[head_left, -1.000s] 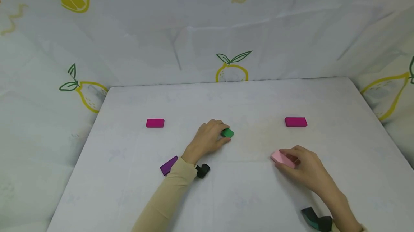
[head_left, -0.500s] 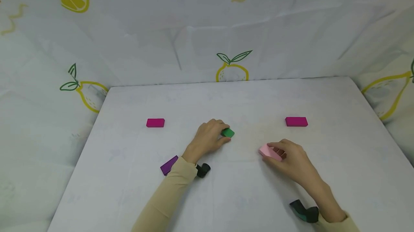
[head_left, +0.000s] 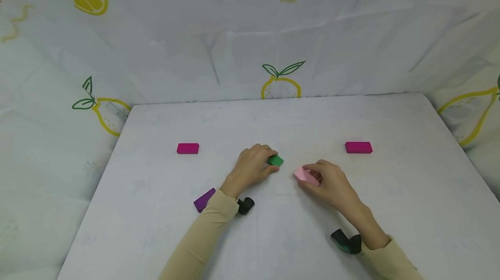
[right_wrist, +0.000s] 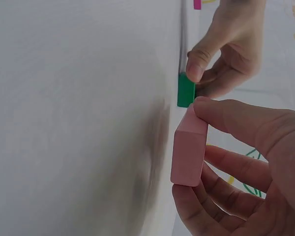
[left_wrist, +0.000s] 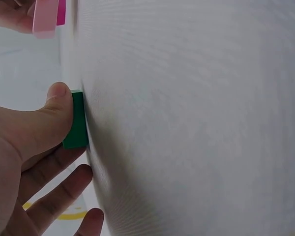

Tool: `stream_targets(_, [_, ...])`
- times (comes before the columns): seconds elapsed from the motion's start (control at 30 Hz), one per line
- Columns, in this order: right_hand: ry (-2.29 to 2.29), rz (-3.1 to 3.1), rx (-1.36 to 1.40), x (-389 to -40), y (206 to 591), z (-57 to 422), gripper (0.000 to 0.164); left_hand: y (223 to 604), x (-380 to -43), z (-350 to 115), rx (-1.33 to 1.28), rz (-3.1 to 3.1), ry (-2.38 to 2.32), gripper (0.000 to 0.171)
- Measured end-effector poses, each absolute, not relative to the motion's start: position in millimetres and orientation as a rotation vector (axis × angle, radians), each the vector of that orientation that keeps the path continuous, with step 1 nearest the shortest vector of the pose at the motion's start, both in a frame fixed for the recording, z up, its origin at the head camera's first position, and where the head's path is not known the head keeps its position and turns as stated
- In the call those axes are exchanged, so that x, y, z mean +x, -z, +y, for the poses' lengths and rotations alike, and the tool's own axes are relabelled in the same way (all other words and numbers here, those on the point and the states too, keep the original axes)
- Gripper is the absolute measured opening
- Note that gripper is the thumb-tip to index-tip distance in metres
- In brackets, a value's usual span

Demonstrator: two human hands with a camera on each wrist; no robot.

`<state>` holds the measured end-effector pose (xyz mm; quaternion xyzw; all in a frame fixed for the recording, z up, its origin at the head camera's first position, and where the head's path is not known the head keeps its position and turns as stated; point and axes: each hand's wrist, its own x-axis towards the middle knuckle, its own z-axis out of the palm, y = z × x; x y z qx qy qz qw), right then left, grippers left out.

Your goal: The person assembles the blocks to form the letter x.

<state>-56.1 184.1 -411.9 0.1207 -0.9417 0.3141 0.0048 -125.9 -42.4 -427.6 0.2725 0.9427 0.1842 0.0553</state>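
Near the middle of the table, my left hand (head_left: 251, 165) pinches a green block (head_left: 276, 160) between thumb and fingers. In the left wrist view the green block (left_wrist: 77, 120) lies flat at the tabletop under the thumb. My right hand (head_left: 332, 184) holds a pink block (head_left: 306, 176) by its ends, a short way right of the green one. From the right wrist, the pink block (right_wrist: 189, 152) shows a shadow on the table beside it, and the green block (right_wrist: 186, 90) appears beyond it in the other hand's grasp.
One magenta block (head_left: 188, 148) lies at the back left, another magenta block (head_left: 358, 147) at the back right. A purple block (head_left: 204, 200) is partly covered by the left sleeve. Dark wrist cameras (head_left: 347, 242) hang beside both wrists. A lemon-print cloth (head_left: 175, 54) surrounds the white table (head_left: 156, 228).
My right hand has carried the pink block leftward and slightly away from me, closer to the green block. The left hand and the green block have stayed in place.
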Motion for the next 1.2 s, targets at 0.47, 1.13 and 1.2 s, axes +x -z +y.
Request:
stream_targets(0.47, [-1.047,-2.988,0.384,-68,418,160,0.037,428,-126,-41,0.819,2.861,-0.534,0.041])
stream_targets(1.13, [-1.042,-3.026,0.343,-76,420,152,0.040,428,-128,-40,0.811,2.896,-0.531,0.041])
stream_targets(1.2, [-1.049,-3.029,0.346,-77,420,152,0.041,428,-128,-39,0.806,2.894,-0.542,0.042])
